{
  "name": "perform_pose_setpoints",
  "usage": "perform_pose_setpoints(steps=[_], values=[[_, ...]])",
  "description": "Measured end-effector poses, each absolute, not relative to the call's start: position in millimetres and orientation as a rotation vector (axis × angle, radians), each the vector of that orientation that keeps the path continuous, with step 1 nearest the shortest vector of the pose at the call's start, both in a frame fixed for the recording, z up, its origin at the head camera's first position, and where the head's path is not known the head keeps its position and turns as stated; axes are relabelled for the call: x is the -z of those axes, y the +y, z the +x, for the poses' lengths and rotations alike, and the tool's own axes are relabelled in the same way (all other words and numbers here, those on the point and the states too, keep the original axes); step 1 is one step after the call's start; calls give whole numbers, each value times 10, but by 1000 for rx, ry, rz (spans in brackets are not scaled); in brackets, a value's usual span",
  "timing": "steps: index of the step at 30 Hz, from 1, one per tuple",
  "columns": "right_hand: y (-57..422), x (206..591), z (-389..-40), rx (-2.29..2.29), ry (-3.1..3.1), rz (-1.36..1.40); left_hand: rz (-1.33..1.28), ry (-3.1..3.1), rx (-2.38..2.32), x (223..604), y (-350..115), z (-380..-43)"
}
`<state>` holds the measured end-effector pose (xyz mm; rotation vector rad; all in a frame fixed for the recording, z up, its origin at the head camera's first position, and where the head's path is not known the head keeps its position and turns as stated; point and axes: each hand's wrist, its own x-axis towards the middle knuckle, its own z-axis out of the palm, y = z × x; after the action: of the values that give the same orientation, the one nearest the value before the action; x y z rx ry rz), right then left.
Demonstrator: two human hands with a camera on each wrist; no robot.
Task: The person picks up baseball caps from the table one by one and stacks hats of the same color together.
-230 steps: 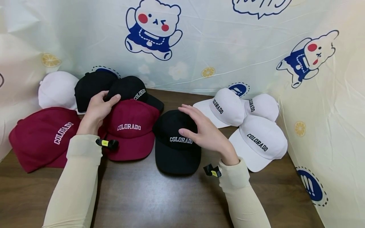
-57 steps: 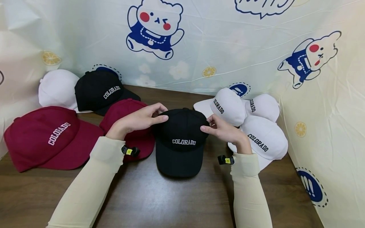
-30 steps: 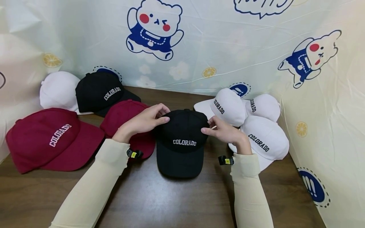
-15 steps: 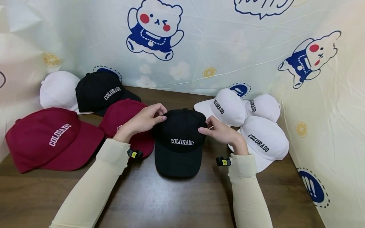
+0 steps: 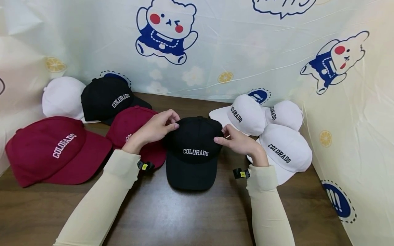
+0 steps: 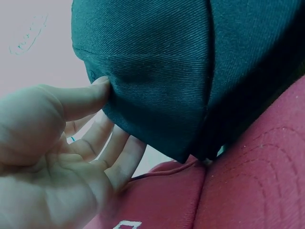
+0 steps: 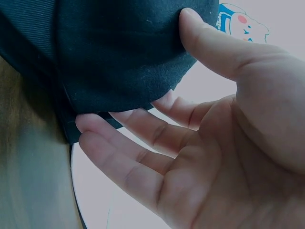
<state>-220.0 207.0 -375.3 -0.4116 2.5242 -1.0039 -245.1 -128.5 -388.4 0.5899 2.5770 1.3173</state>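
In the head view, a black baseball cap (image 5: 192,174) lettered COLORADO sits in the middle of the table, brim toward me. My left hand (image 5: 154,128) pinches its left rear edge; the left wrist view has the thumb (image 6: 97,95) on the outside and the other fingers under the lower edge. At the opposite side my right hand (image 5: 238,140) holds the edge likewise, its thumb (image 7: 200,31) on the crown. A second dark edge (image 7: 70,131) shows beneath the cap's rim in the right wrist view. Behind my left hand sits a maroon cap (image 5: 132,119), partly hidden by it.
A larger maroon cap (image 5: 43,147) lies at the left, with a white cap (image 5: 63,97) and another black cap (image 5: 104,97) behind. Three white caps (image 5: 284,145) cluster at the right. A printed cloth (image 5: 246,44) walls off the wooden table (image 5: 172,222).
Earlier, my left hand was at a second black cap at the back left; that cap no longer shows there. Both hands now hold the middle cap, shifted slightly left over the last second.
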Motion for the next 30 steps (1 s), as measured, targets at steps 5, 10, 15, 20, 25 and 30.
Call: perform_pose_setpoints(steps=[5, 10, 15, 20, 25, 30], values=[[2095, 3729, -2193, 992, 2532, -433, 613, 2573, -1317, 3864, -1300, -2456], [2124, 3704, -2184, 987, 2532, -459, 629, 2572, -1342, 3811, -1334, -2451], [2146, 3652, -2168, 1047, 2512, -454, 638, 2604, -1373, 3731, -1404, -2435], [2151, 3599, -2162, 1159, 2522, -483, 595, 2660, -1429, 3616, -1541, -2410], [2104, 3539, -2161, 1269, 2602, -579, 464, 2722, -1502, 3504, -1762, -2382], [2044, 3455, -2116, 1300, 2707, -695, 301, 2813, -1577, 3456, -2022, -2383]])
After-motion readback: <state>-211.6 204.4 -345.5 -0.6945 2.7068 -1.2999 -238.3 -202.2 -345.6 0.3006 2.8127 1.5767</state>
